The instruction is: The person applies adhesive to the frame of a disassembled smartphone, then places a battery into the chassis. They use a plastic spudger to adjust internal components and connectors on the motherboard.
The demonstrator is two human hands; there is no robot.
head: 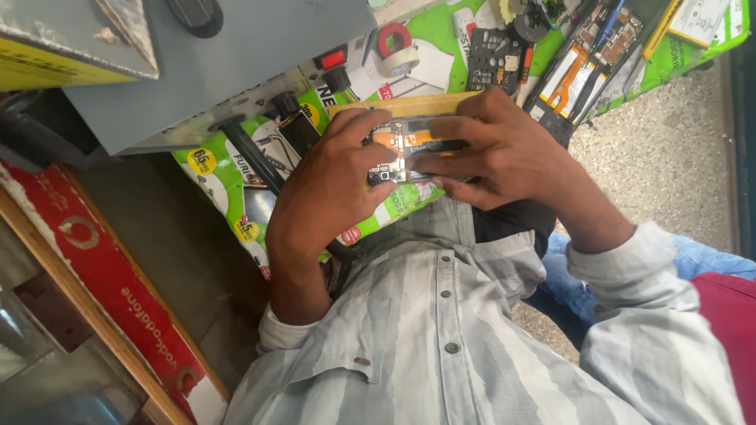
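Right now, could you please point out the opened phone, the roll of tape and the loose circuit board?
opened phone (405,148): head view, exposed insides between the hands.
roll of tape (400,60): head view, pale outer band.
loose circuit board (496,61): head view, dark middle.

Both hands (409,169) close together, fingers curled

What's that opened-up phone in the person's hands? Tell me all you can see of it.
The phone has its back cover off, baring its insides: orange flex strips, dark boards, small metal parts and a camera module near one end. It lies roughly flat and lengthwise across the view, held above a green printed mat. The left hand grips one end with fingers curled over it; the right hand covers the other end, its fingertips pressing on the middle. Much of the frame is hidden by fingers.
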